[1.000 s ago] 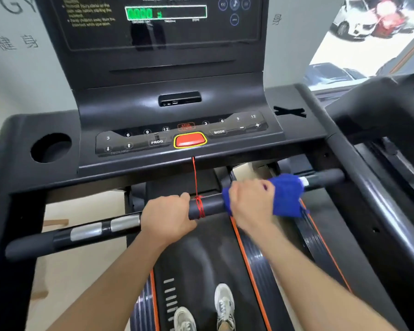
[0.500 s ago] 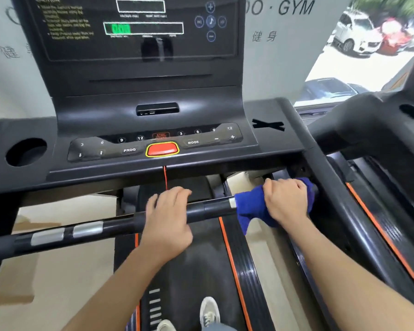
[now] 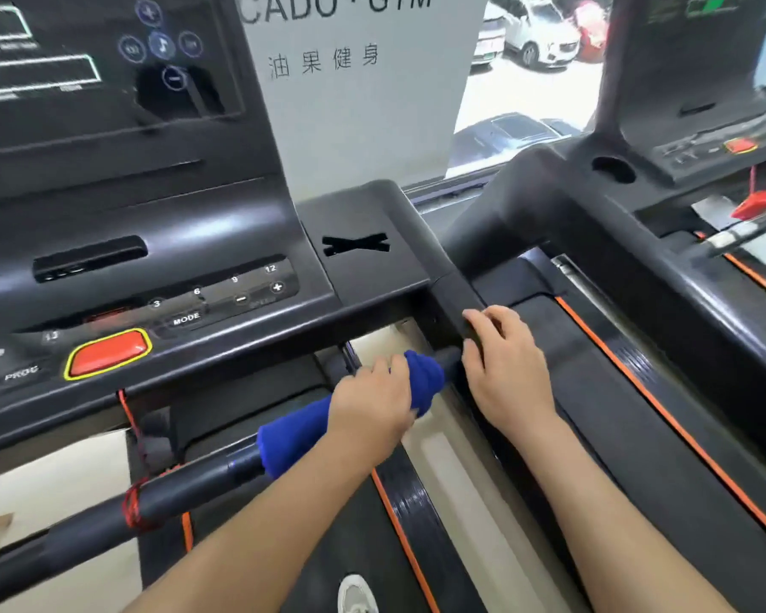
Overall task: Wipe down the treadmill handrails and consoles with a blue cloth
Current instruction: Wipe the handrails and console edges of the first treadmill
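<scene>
A black treadmill console (image 3: 151,241) fills the upper left, seen from above by a person standing on the dark belt (image 3: 337,524). A second treadmill (image 3: 637,241) stands to the right. Between them hangs a white sign (image 3: 363,104) with gym lettering, and parked cars (image 3: 536,42) show through a window. A black side handrail (image 3: 449,285) runs from the console's right corner toward the viewer. A black front crossbar (image 3: 186,493) slants below the console from lower left up to that rail. The blue cloth (image 3: 293,431) is wrapped round the right part of this crossbar, close to where it meets the side handrail. The left hand (image 3: 372,409) grips the cloth from above, fingers together and curled round cloth and bar. The right hand (image 3: 509,369) holds the side handrail just beside the cloth, fingers together and bent over the rail's top, thumb lower on its inner face. A red stop button (image 3: 107,351) with a yellow rim sits on the console. A red cord (image 3: 133,506) hangs from the console and is wound round the crossbar. The toe of a white shoe (image 3: 357,592) shows at the bottom.
</scene>
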A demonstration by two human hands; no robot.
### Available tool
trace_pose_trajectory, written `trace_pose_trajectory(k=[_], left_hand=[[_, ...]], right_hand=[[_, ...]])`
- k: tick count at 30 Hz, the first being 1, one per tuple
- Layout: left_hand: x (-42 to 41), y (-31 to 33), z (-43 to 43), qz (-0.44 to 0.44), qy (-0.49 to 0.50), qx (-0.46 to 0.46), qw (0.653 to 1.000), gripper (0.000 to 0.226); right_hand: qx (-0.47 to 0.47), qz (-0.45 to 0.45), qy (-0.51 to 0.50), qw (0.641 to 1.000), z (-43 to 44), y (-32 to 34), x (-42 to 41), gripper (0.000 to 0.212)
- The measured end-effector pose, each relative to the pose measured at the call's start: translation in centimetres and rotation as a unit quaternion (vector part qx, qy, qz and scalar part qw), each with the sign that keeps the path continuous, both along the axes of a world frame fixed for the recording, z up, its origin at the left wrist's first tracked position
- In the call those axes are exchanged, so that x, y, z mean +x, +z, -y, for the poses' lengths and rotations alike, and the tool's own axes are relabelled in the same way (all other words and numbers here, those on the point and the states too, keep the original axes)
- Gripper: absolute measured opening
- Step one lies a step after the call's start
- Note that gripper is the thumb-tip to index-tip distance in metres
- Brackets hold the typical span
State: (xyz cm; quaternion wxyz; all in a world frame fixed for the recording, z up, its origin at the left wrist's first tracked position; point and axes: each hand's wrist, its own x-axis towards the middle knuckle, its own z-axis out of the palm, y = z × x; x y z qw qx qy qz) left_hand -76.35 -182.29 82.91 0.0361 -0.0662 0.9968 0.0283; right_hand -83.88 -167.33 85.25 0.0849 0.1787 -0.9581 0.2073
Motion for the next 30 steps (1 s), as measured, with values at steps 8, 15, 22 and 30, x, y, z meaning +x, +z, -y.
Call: trace_pose_trajectory(k=[8, 15, 22, 30], left_hand=[[-4.7, -1.6, -2.8, -0.206, -0.104, -0.034, 0.972, 0.051], [1.9, 0.7, 2.6, 0.011, 0.023, -0.021, 0.999, 0.047], [11.1, 0.5, 9.2, 0.043, 0.074, -0.118, 0.989, 0.054], [6.6, 0.3, 6.6, 0.01, 0.051, 0.007, 0.999, 0.036]], right_hand=[[0.162, 0.024, -0.09, 0.982, 1.4, -1.2, -1.1, 0.065], [0.142, 0.067, -0.079, 0.985, 1.1, -0.6, -1.7, 0.067], [0.121, 0.059, -0.056, 0.989, 1.0, -0.3, -1.3, 0.068], [0.065, -0.05, -0.005, 0.997, 4.0, -1.7, 1.4, 0.043]])
